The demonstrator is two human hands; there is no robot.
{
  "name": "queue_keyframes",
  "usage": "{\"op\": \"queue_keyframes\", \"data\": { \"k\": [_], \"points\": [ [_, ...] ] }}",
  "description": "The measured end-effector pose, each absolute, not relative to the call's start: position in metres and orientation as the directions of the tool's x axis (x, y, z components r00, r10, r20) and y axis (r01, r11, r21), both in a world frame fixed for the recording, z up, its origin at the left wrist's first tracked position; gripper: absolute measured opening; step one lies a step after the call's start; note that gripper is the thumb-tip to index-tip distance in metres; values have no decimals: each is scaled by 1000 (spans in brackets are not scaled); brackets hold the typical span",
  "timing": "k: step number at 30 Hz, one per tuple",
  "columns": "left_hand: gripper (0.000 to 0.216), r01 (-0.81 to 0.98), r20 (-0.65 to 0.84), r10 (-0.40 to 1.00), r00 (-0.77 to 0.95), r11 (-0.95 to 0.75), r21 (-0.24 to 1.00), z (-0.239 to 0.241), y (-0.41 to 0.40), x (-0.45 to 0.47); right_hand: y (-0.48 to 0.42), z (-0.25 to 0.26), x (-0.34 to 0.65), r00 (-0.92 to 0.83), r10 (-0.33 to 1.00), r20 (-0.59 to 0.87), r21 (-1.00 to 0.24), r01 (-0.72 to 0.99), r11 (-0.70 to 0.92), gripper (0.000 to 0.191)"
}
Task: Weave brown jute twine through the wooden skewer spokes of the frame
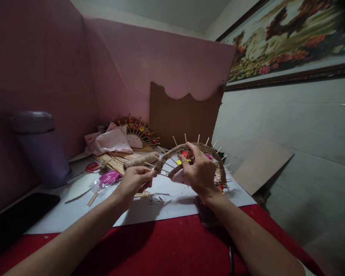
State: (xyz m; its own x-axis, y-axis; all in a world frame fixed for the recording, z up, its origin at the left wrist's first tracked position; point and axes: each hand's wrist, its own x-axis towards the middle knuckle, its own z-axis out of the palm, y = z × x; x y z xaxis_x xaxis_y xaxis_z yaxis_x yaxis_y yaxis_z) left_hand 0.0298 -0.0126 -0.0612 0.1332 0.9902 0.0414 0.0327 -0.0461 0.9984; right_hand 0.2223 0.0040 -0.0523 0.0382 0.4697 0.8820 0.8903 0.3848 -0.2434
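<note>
Between my hands, a half-round fan frame (199, 146) stands raised above the white sheet. Its outer arch is wrapped in brown twine, and thin wooden sticks poke out past it. My left hand (136, 179) pinches the left end of the arch, fingertips pressed together. My right hand (199, 170) grips the top of the arch between thumb and fingers and hides part of the inner arch. A patterned pale piece shows inside the small arch. Red, yellow and pink bits are partly visible behind the frame.
A decorated fan (142, 128), pink cloth (112, 138), a twine roll (140, 160) and wooden sticks (112, 163) lie at the back. To the left are red-handled scissors (92, 167), a purple tumbler (43, 153) and a black phone (25, 212). Cut cardboard (184, 119) leans behind.
</note>
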Motion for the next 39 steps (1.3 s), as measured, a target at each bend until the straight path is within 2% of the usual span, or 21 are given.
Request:
{"op": "queue_keyframes", "data": {
  "k": [39],
  "points": [
    [22, 40, 9, 993, 119, -14, 999, -62, -14, 30, 3, -51, 222, 24, 480, 877, -231, 897, 377, 39]
  ]
}}
